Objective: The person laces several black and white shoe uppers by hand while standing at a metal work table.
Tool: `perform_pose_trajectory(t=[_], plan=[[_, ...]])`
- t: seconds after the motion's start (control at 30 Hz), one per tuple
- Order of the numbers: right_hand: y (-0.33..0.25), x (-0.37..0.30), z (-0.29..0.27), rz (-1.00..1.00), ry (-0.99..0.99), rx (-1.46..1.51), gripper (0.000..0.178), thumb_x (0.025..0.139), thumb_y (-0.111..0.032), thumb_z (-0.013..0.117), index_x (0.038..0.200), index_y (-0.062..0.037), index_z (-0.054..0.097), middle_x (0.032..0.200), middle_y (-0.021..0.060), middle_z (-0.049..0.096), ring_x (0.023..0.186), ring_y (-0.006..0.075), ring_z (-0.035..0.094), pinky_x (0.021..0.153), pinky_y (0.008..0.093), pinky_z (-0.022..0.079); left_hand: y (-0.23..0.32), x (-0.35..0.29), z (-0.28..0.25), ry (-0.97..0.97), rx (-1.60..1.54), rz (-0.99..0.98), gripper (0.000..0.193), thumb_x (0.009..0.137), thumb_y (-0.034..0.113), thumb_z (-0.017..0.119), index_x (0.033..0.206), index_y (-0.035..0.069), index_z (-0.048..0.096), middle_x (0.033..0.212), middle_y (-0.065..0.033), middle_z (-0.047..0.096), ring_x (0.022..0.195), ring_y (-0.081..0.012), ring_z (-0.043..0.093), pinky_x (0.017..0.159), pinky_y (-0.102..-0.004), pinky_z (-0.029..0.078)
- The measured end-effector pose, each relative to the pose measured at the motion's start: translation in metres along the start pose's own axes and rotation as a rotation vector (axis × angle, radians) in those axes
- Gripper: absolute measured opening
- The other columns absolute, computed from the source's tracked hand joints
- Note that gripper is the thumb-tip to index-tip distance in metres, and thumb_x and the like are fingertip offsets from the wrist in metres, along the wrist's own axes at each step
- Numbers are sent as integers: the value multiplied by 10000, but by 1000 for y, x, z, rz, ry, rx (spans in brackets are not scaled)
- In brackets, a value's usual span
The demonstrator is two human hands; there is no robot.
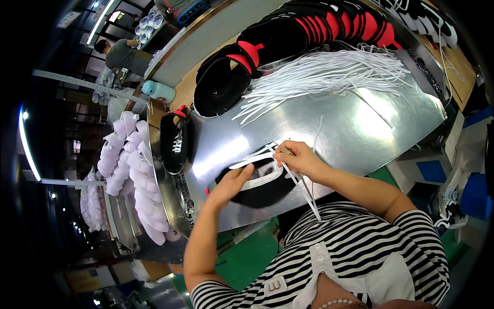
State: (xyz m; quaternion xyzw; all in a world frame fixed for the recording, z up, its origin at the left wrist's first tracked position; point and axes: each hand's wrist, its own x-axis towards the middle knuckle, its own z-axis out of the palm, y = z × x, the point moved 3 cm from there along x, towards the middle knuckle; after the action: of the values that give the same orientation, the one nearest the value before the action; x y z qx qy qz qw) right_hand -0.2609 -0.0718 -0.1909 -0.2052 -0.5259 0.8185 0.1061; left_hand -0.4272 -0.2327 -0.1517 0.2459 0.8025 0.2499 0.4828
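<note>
Co-worker (126,57): a person in dark clothes, in the background at upper left.
Pale pieces (138,165): puffy, whitish, stacked in overlapping rows beyond the desk's left end.
Bottle (160,91): light blue, tilted in this view, near the desk's far left corner.
Laced upper (165,135): black with a red tab and white lacing, at the desk's left edge.
Desk (226,131): shiny metal top, bright with reflections.
Left grip (229,186): closed on the near upper's left part, thumb along its opening, other fingers mostly hidden.
Near upper (265,195): black with a white eyelet strip, at the desk's near edge, between and under both hands.
White lace (307,194): at the eyelet strip, its length slanting down toward the striped shirt (355,226).
Right grip (302,159): thumb and forefinger pinching the white lace above the eyelet strip.
Row of uppers (280,38): black with red tabs, packed along the far side.
Loose laces (329,74): white, spread in a thick bundle before that row.
</note>
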Motion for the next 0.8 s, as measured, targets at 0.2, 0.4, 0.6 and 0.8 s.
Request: perform_pose_trajectory(t=[0.2,0.4,0.6,0.8], plan=[[8,6,-2,-154,104,-214,165,931,-216,632,934,-51,640,703,-33,610,549,32,453,500,200,357,30,39,45,-462,-727,124,761,1006,556,381,1356,-120,415,1431,-218,435,1314,-227,425,1164,-351,281],[-12,-11,-14,-94,62,34,183,920,-221,645,913,-40,668,681,-27,632,517,13,436,450,196,321,39,19,80,-86,-859,227,583,1018,433,474,1299,-76,514,1296,-161,572,1225,-219,506,1108,-339,334],[-28,-25,-11,-67,65,-157,136,921,-183,645,892,-50,646,695,-19,633,508,4,420,466,180,309,40,8,91,27,-890,330,591,993,429,538,1294,-79,521,1310,-152,553,1275,-229,478,1132,-349,297],[-23,-30,-11,-62,64,-195,143,917,-180,644,878,-43,646,677,-16,634,501,6,431,465,184,317,44,0,98,138,-908,409,232,977,222,609,1100,35,668,1063,-30,656,970,-111,588,884,-254,451]])
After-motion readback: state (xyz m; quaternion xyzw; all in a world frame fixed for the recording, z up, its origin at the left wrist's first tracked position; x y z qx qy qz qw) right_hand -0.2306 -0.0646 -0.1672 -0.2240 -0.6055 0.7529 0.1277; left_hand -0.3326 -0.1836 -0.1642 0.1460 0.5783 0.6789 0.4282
